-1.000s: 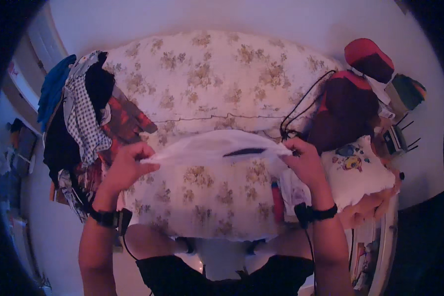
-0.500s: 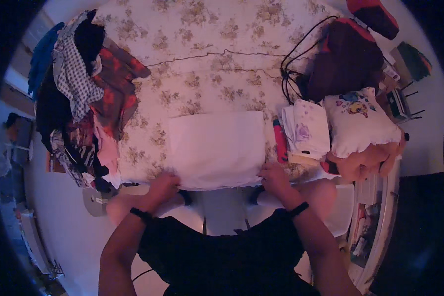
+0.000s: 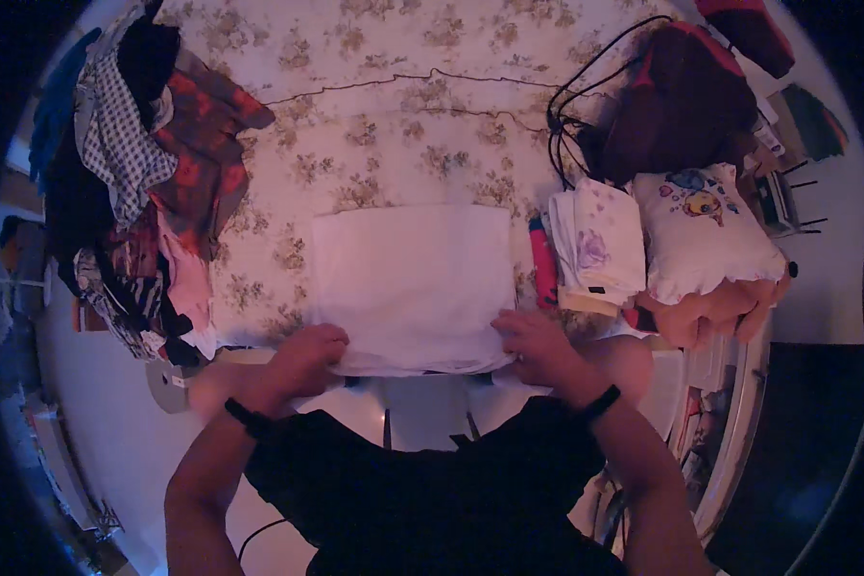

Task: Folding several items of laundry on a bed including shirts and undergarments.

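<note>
A white cloth [image 3: 413, 283], folded into a rectangle, lies on the flowered bedcover before me, its near edge at the bed's front edge. My left hand [image 3: 307, 359] is at its near left corner, fingers curled closed on the edge. At the near right corner, my right hand [image 3: 536, 346] likewise holds the edge between fingers and thumb. Some fingertips are hard to make out in the dim light. Right of the cloth sits a stack of folded white cloths [image 3: 597, 245] with a purple flower print.
Heaped clothes [image 3: 125, 192] lie along the bed's left side. At right are a white cushion [image 3: 706, 230] with a cartoon print, a dark bag [image 3: 682, 101] with black cords [image 3: 564, 125], and a red item [image 3: 542, 264]. The flowered bedcover [image 3: 394, 144] stretches behind the cloth.
My hands have shifted slightly on the cloth's near corners, the right one a little up its side edge. The whole view has shifted a little.
</note>
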`<state>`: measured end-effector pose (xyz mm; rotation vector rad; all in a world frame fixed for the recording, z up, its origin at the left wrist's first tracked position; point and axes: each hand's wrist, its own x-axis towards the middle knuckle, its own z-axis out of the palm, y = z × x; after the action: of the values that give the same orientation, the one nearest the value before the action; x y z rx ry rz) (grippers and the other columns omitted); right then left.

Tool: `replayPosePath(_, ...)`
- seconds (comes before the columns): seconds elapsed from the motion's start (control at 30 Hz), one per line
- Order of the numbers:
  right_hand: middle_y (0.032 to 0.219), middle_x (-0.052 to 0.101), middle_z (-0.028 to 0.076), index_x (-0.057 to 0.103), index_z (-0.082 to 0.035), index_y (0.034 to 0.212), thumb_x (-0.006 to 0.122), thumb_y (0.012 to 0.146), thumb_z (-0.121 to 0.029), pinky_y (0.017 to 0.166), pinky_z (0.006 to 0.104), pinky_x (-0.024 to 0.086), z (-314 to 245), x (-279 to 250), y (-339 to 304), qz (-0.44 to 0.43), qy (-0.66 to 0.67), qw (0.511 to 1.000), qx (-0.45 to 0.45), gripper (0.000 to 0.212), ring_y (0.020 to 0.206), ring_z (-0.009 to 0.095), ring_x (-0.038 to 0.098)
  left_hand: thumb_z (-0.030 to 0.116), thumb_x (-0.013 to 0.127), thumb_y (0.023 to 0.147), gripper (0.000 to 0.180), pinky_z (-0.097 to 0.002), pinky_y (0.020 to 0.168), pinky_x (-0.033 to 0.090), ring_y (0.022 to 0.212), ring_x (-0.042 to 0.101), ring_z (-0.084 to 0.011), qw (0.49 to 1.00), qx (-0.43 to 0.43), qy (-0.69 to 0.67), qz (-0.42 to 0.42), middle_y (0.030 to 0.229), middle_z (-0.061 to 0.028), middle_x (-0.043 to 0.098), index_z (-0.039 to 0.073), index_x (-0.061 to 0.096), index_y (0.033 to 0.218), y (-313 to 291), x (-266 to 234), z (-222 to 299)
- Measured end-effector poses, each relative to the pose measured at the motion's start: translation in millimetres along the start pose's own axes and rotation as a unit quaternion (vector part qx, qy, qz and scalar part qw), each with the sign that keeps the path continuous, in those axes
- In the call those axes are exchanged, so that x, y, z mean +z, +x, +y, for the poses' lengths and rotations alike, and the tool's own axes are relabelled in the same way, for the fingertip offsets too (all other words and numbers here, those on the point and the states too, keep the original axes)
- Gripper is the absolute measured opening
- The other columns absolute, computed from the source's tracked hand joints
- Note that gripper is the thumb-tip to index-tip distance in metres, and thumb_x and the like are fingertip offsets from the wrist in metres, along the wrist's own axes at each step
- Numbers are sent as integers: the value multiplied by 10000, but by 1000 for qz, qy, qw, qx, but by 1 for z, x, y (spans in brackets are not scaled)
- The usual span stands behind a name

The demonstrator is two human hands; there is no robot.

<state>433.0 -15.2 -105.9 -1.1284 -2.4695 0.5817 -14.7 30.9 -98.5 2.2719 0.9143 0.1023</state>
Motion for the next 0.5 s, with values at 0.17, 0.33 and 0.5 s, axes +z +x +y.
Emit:
replayPosePath(0.17,995,673,140,640,-84,849,789,686,-192,816,488,518,16,11,-7,-156,0,983,93,246,985,376,646,213,824,728,284,-501,857,531,993,660,-414,989,-53,74,-115,980,-191,687,73,669,921,0,5,-7)
replayPosePath(0.33,867,675,187,681,-85,898,761,726,-246,784,531,526,20,16,-15,-94,56,987,116,249,893,416,667,253,778,801,274,-554,804,529,917,671,-465,987,-82,67,-118,905,-217,690,33,648,901,3,-12,7)
replayPosePath(0.5,953,724,183,726,-66,1062,741,844,-266,801,467,547,25,4,-5,-70,137,968,199,296,912,384,695,135,741,816,268,-439,804,549,910,720,-296,971,-208,-104,-61,944,-140,740,42,700,1064,4,-39,1)
